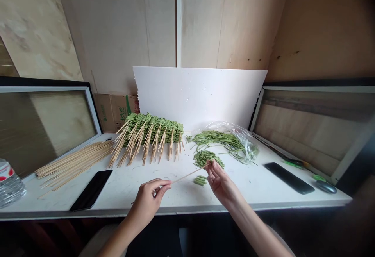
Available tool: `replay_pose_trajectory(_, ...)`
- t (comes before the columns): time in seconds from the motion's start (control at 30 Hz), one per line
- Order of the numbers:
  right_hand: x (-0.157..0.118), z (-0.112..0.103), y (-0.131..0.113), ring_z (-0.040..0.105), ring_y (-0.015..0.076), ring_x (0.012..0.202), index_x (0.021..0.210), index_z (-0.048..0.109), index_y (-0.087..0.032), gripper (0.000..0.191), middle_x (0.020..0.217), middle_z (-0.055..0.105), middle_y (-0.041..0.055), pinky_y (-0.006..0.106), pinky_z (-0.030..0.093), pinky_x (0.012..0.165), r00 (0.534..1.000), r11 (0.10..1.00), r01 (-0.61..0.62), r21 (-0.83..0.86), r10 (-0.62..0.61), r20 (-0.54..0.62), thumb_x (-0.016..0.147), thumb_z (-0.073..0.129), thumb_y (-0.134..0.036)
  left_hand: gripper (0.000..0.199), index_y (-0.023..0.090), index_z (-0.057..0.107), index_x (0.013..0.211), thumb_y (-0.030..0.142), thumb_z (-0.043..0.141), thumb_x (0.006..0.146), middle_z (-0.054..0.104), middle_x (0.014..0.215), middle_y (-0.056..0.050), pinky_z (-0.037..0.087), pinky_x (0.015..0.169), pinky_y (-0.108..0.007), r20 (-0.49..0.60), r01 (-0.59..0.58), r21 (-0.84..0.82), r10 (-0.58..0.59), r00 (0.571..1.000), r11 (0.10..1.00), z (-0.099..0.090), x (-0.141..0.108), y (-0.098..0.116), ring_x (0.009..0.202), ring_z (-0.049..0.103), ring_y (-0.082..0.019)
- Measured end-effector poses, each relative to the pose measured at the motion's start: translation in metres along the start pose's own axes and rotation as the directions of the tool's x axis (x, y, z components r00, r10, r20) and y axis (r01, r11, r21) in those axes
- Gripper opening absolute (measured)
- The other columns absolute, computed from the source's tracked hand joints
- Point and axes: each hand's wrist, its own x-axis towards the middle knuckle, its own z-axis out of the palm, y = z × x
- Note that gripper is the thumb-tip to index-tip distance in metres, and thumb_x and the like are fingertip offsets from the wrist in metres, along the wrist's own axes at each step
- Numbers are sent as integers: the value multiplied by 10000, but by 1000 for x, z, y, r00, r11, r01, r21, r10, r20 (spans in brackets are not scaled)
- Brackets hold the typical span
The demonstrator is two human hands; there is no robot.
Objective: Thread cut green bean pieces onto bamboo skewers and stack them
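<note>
My left hand (pixel 150 196) pinches a thin bamboo skewer (pixel 189 175) near its lower end, thumb against the fingers. The skewer slants up to the right, where the fingertips of my right hand (pixel 221 181) close on its far end. Whether a bean piece is also between those fingertips, I cannot make out. Just behind my right fingers lies a heap of cut green bean pieces (pixel 202 157). A few longer cut pieces (pixel 200 180) lie side by side on the white table (pixel 181 202), left of my right hand.
Skewered beans (pixel 155 126) are stacked at the back, sticks forward. Loose skewers (pixel 79 159) lie left, near a black phone (pixel 92 190) and a water bottle (pixel 10 184). Long beans (pixel 218 138) spill from a plastic bag (pixel 250 149). Another phone (pixel 288 177) and a mouse (pixel 326 186) lie right.
</note>
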Motion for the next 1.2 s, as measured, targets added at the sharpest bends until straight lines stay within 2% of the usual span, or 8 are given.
replay_pose_trajectory(0.4,0,-1,8,742,165,987,924,803,-242,201,1021,796,24,123,597,555,998,998,55,-22,-55,10,758,913,-269,201,225,818,993,284,627,980,812,937,-71,579,706,-273,-59,-34,9,35,998,999,2,-1,-1,838,756,-211)
replay_pose_trajectory(0.77,-4,4,12,735,146,1014,938,801,-207,255,994,784,18,78,600,609,996,996,82,-32,-81,44,728,935,-262,207,219,818,987,267,617,982,808,912,-71,609,747,-292,-72,-51,-1,51,996,999,5,-4,-4,826,759,-208)
replay_pose_trajectory(1.0,-4,1,8,730,162,1009,988,805,-234,260,1055,786,24,126,591,591,994,990,92,-109,-86,62,762,910,-307,196,202,792,981,330,644,975,796,899,-72,576,682,-260,-64,-20,-16,19,998,1000,3,0,-8,774,738,-191)
replay_pose_trajectory(1.1,-2,-1,5,724,172,1032,1006,814,-237,299,1063,791,31,136,569,607,990,975,138,-175,-131,54,741,920,-331,175,195,769,906,345,688,945,777,823,-54,537,628,-248,-109,-12,63,18,994,998,0,2,-8,678,691,-171)
replay_pose_trajectory(1.2,-2,0,4,707,220,1102,1009,818,-233,308,1089,792,59,184,559,649,980,944,196,-264,-197,23,756,895,-391,187,199,753,873,334,660,963,765,803,-47,519,633,-248,-114,-37,100,49,992,994,1,0,-7,679,679,-169)
